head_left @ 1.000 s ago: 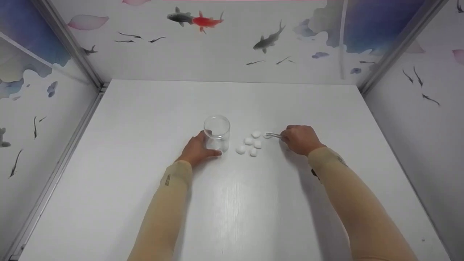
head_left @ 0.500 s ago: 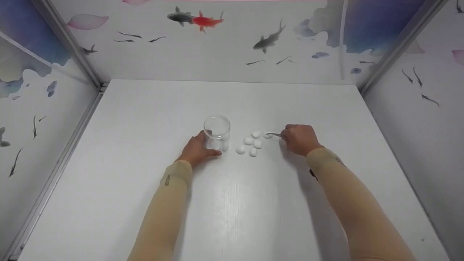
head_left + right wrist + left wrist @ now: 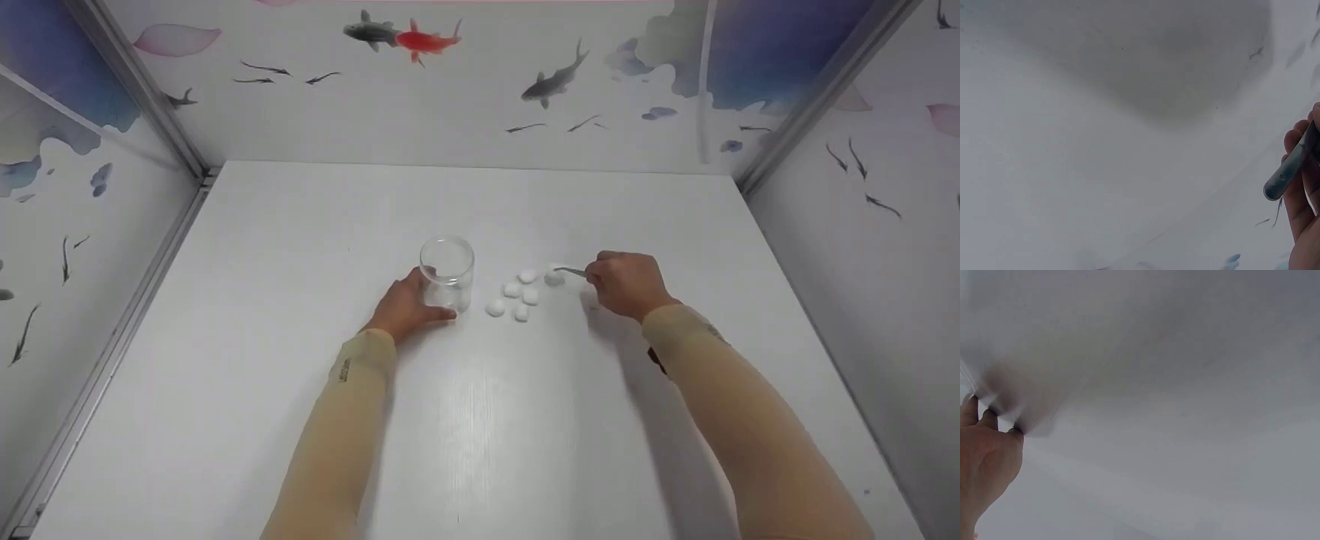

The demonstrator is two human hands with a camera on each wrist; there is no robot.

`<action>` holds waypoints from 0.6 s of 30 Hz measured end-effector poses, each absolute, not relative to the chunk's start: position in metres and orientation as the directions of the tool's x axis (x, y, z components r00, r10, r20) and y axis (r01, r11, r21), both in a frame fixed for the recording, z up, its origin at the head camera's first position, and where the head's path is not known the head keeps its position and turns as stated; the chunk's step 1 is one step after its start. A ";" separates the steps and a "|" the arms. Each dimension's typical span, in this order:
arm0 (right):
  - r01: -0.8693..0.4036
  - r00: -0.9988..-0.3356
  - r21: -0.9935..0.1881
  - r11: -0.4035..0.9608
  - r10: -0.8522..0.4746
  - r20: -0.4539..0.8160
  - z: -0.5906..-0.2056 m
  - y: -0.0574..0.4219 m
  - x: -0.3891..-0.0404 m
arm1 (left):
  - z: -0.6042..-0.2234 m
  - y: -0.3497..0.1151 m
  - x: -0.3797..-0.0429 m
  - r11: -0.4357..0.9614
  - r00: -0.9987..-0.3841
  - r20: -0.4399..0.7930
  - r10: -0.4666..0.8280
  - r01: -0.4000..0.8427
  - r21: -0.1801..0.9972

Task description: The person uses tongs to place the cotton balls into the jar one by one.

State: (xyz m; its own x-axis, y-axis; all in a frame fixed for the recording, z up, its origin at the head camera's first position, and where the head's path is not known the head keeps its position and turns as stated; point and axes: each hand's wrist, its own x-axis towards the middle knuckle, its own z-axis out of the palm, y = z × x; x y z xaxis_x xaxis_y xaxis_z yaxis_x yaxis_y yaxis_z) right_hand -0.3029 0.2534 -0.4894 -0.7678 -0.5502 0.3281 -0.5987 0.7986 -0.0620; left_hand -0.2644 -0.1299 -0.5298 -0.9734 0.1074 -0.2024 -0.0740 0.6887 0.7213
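In the head view my left hand (image 3: 405, 306) grips a clear glass jar (image 3: 448, 274), thumb along its near side and fingers round the far left. The jar stands upright, its round mouth facing up. To its right my right hand (image 3: 628, 283) holds metal tweezers (image 3: 574, 271), pointing left. At their tips is a white cotton ball (image 3: 554, 269), with a dark shadow just under it. Several more cotton balls (image 3: 512, 289) lie between jar and tweezers. In the right wrist view the rounded end of the tweezers (image 3: 1286, 174) sticks out from the fingers.
Everything stands on a white table (image 3: 480, 420). Behind it rises a white wall panel (image 3: 480, 112) printed with fish, and printed side panels flank it left and right, with metal frame strips at the corners.
The right hand and tweezers have risen slightly, and the cotton ball at the tips has come up with a shadow beneath it. The left hand and jar keep their place.
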 end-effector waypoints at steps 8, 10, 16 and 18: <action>-0.636 -0.729 -0.059 0.769 -0.575 0.372 -0.479 0.242 -0.302 | -0.531 -0.130 -0.265 0.686 -0.974 -0.204 0.102 -0.080 0.723; -0.651 -0.712 -0.056 0.757 -0.584 0.389 -0.475 0.238 -0.302 | -0.531 -0.130 -0.264 0.683 -0.973 -0.207 0.103 -0.082 0.725; -0.675 -0.687 -0.033 0.737 -0.612 0.393 -0.457 0.221 -0.303 | -0.528 -0.130 -0.263 0.677 -0.971 -0.213 0.105 -0.087 0.730; -0.681 -0.679 -0.024 0.731 -0.620 0.392 -0.450 0.214 -0.304 | -0.527 -0.130 -0.262 0.676 -0.970 -0.221 0.102 -0.096 0.730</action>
